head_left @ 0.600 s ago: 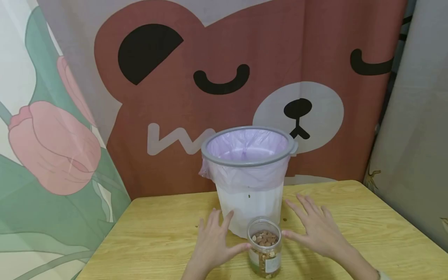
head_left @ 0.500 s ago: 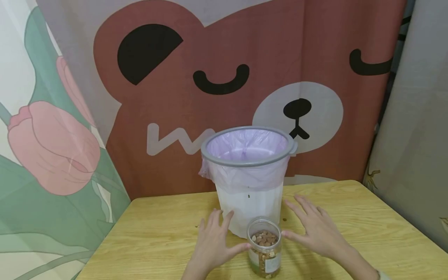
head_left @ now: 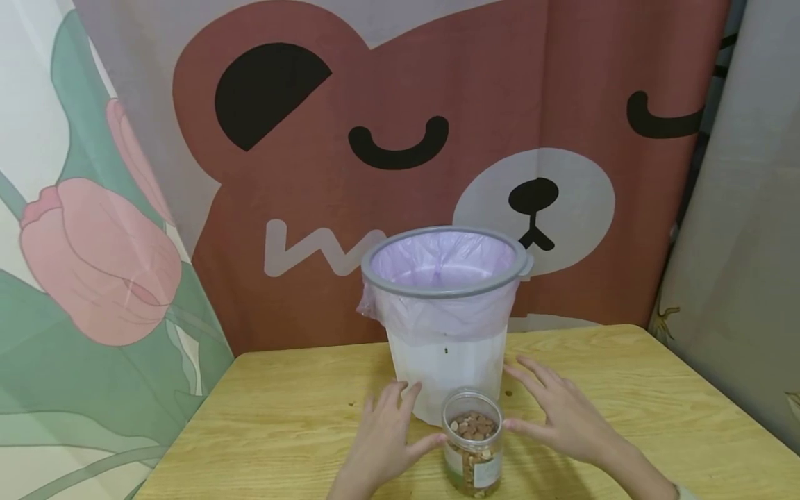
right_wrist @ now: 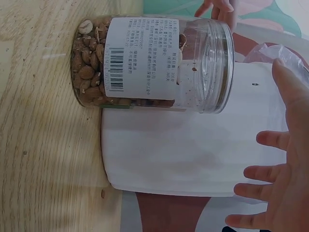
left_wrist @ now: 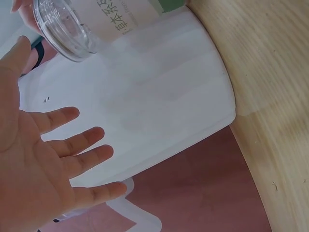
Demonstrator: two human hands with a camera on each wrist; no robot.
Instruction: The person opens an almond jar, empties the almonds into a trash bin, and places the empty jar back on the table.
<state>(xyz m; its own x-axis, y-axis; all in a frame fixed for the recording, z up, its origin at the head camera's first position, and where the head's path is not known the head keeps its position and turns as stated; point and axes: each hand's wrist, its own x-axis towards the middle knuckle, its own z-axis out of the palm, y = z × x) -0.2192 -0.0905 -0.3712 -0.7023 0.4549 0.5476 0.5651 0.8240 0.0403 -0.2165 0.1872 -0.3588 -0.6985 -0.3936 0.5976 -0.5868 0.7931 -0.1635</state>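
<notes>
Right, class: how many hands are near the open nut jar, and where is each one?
2. The left hand is on the left of the nut jar, the right hand on its right, both open.

Both my hands are bare, no gloves, no rings showing. My left hand (head_left: 381, 444) fills the lower left of its wrist view, nothing worn. By my right hand (head_left: 571, 420), a pale sleeve cuff (head_left: 684, 492) peeks in at the bottom right corner.
</notes>
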